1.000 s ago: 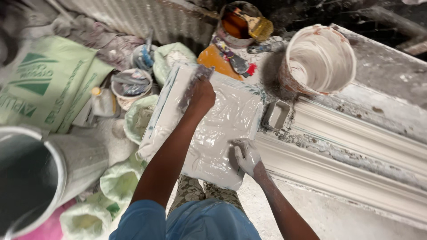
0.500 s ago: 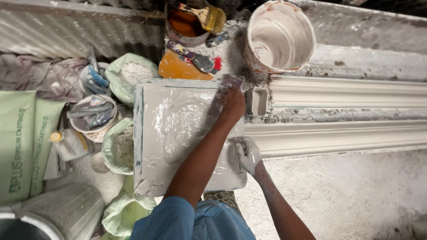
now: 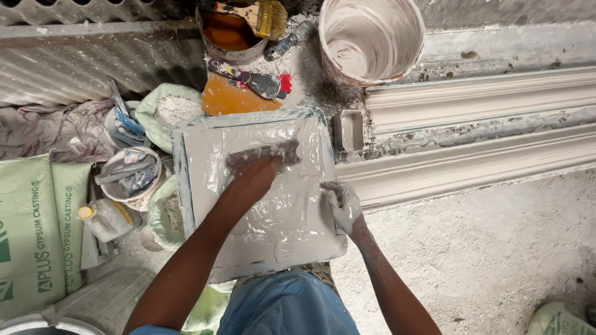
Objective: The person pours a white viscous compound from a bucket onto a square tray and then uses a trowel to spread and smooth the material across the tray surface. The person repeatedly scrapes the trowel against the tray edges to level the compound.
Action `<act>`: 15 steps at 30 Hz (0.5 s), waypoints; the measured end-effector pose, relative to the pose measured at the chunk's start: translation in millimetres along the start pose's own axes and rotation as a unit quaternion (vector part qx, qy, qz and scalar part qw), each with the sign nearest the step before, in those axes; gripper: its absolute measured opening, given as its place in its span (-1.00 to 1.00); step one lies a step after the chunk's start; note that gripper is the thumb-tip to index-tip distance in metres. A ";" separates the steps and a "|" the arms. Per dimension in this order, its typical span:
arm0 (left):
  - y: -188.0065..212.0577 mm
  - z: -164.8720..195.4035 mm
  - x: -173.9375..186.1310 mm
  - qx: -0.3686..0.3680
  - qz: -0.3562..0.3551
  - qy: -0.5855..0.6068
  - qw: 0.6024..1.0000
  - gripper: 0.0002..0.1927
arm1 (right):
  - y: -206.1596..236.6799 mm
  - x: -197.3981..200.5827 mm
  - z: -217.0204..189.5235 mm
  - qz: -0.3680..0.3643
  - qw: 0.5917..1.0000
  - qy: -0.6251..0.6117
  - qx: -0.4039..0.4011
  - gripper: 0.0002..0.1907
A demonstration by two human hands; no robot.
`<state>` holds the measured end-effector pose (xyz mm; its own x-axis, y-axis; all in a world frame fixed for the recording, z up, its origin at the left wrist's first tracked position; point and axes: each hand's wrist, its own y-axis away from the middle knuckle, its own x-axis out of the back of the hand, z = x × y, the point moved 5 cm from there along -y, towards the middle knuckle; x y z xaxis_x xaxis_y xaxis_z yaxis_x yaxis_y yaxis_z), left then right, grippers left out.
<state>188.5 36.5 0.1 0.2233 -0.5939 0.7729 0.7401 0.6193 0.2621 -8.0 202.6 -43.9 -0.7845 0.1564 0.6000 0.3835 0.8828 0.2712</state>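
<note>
At the centre of the frame a square mould (image 3: 205, 205) filled with wet white plaster lies flat, the left hand (image 3: 261, 166) pressed spread-fingered onto its plaster and the right hand (image 3: 343, 205) gripping its right edge.

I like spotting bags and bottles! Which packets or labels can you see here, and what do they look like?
Sack: far left, big, pale green, darker green print.
Bottle: beside the sack, small, whitish plastic, yellow cap.
Second sack: bottom right corner, only a pale green edge shows.
No signs or screens.
</note>
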 end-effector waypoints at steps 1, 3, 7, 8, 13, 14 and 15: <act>2.9 -1.9 -8.6 -0.021 0.004 -0.022 1.000 -0.62 | -1.6 -0.6 -2.0 0.000 0.999 -0.028 0.022 -0.73; 3.0 -2.9 -26.8 -0.050 0.013 -0.076 0.996 -0.58 | -3.1 -1.3 -4.6 0.004 0.997 -0.054 0.054 -0.73; -15.5 -2.3 -47.0 -0.062 0.013 -0.132 0.989 -0.50 | -0.3 0.9 -7.1 0.018 0.995 -0.061 0.082 -0.75; -18.7 -2.1 -48.2 -0.061 0.011 -0.140 0.988 -0.49 | 1.6 2.1 -7.6 0.020 0.994 -0.066 0.089 -0.75; -21.2 -2.7 -50.1 -0.053 0.001 -0.136 0.989 -0.46 | 9.6 8.1 4.2 0.028 0.999 0.015 0.016 -0.71; -18.6 -0.5 -50.7 -0.061 0.003 -0.137 0.989 -0.49 | 10.5 10.1 4.9 0.034 0.999 0.026 0.028 -0.72; -13.7 1.8 -51.5 -0.069 0.005 -0.138 0.988 -0.52 | 11.5 11.4 6.4 0.036 0.998 0.024 0.034 -0.71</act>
<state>165.7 59.5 -42.2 0.0635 -0.4128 0.9086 0.8218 0.5382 0.1871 -15.7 217.4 -38.8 -0.7310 0.1998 0.6525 0.4027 0.8982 0.1761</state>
